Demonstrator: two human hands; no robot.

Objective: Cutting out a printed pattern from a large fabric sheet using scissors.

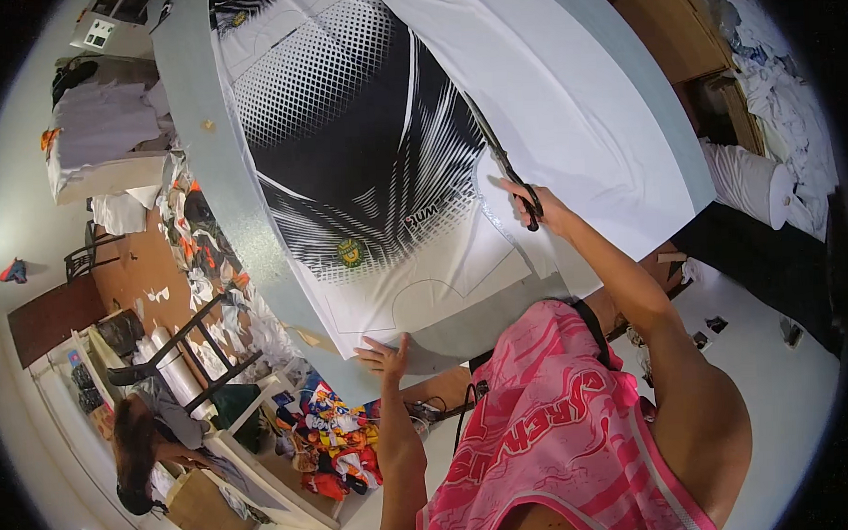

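Firmly grips the handles of black scissors with the right hand, pointing the blades away from the body along the right side of black-and-white printed cloth. Cannot tell whether the blades stand apart. Rests the left hand, fingers spread and clamped on nothing, at the near left corner of that cloth, on the gray bench. Has white cloth spread just beside the print, to its right. Wears a pink top. Beyond the bench, has a white roll to the right, colourful clothes low on the left, and, farther left, another person.
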